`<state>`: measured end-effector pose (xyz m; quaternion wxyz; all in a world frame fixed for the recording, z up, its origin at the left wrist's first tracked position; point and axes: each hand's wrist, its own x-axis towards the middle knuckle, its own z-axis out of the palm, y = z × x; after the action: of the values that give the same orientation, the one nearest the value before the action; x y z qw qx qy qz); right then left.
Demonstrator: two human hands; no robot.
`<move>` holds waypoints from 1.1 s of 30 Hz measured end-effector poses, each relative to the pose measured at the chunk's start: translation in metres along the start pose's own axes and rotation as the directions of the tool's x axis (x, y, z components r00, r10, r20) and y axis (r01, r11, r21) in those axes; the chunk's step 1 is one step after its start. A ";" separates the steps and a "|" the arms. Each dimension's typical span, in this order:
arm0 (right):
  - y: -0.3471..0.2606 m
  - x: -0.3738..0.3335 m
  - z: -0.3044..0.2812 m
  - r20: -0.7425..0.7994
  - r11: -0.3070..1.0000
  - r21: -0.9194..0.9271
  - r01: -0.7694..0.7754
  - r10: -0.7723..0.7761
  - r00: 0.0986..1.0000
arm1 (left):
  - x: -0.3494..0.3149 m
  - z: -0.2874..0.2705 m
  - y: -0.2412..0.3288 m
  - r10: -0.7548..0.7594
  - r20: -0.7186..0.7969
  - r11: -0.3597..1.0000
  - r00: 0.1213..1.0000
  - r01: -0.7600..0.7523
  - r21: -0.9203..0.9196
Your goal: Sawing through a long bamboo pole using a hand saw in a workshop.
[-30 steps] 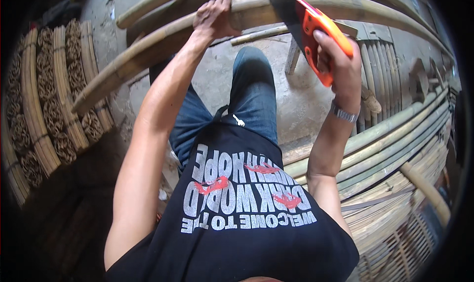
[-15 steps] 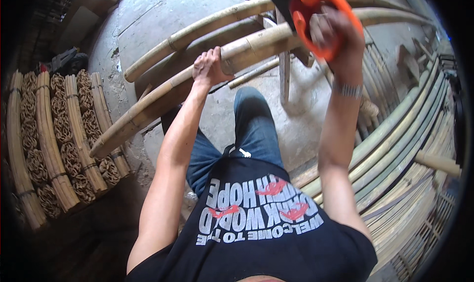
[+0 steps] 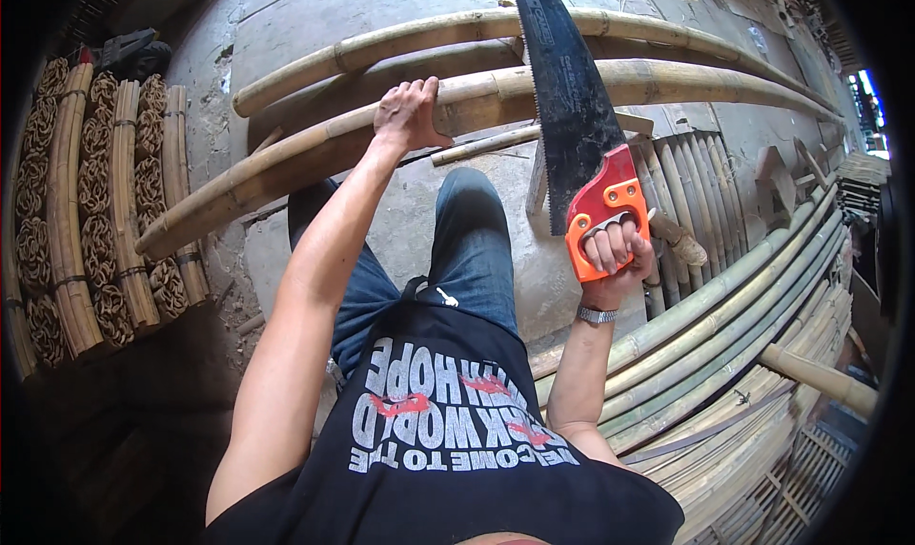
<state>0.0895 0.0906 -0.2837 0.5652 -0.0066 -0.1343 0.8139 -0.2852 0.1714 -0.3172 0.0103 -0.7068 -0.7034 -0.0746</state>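
Note:
My right hand (image 3: 618,257) is wrapped round the orange and red handle of a handsaw (image 3: 570,111). The saw's wide dark blade points away from me, and its toothed edge faces left where it crosses a thick bamboo pole (image 3: 272,175). Whether the teeth touch the pole I cannot tell. Left of the blade, my left hand (image 3: 410,116) grips this same pole from above, thumb on the near side and fingers over the top. A second bamboo pole (image 3: 381,51) lies beyond it, roughly parallel.
Bundled bamboo strips (image 3: 69,211) and coiled strips (image 3: 95,202) stand at the left. Long green and tan bamboo poles (image 3: 686,335) run along the right, beside flat split slats (image 3: 753,411). A short bamboo piece (image 3: 486,145) lies under the gripped pole, near my knee.
My right hand has drawn the saw back toward me, bringing the blade into full view. My left hand keeps its place on the pole. The whole view has shifted slightly.

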 end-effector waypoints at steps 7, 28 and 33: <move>-0.001 -0.014 -0.028 0.052 0.988 0.152 -0.009 0.001 0.999 | 0.001 0.001 0.001 -0.003 0.003 0.999 1.000 0.003 -0.034; 0.008 -0.066 -0.027 0.043 0.957 0.220 -0.187 0.182 0.982 | -0.047 -0.060 0.097 -0.288 0.180 -0.271 0.941 0.101 -0.957; 0.008 -0.078 -0.026 0.062 0.942 0.249 -0.223 0.214 0.975 | -0.047 -0.081 0.071 -0.257 0.073 -0.194 0.964 0.022 -0.981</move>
<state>0.1149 0.0216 -0.3211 0.4652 0.0649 -0.0368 0.8821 -0.2214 0.1144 -0.2366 -0.4883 -0.3694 -0.4636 -0.6405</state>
